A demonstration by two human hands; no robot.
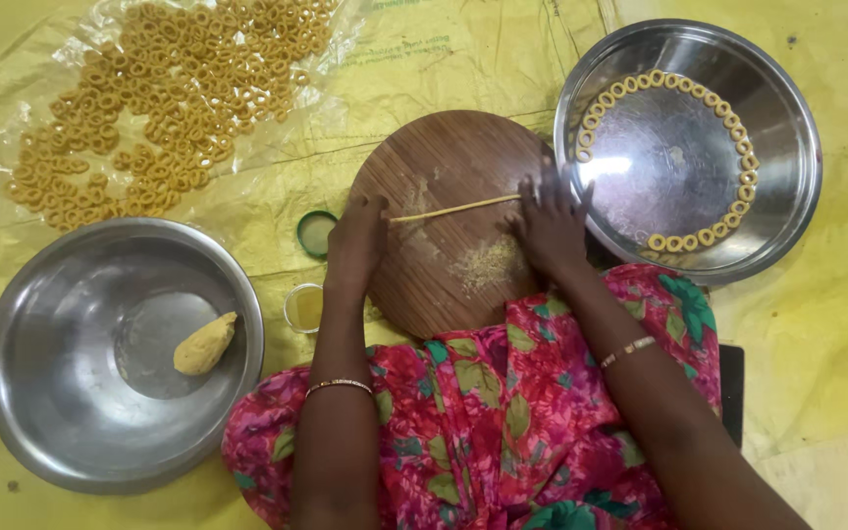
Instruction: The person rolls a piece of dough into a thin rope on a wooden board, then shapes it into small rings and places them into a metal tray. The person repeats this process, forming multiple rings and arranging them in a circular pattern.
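Dough strand (454, 207) crosswise, right end slightly higher

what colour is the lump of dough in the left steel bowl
Pale yellow; the dough lump shows clearly in the head view, resting inside the steel bowl.

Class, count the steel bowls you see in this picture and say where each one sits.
2. One steel bowl at lower left holds a dough lump; the other bowl at upper right has dough rings lining its side.

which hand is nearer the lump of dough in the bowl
Left. The left hand is on the wooden board, right of the dough lump; the right hand is farther right, beside the ring-lined plate.
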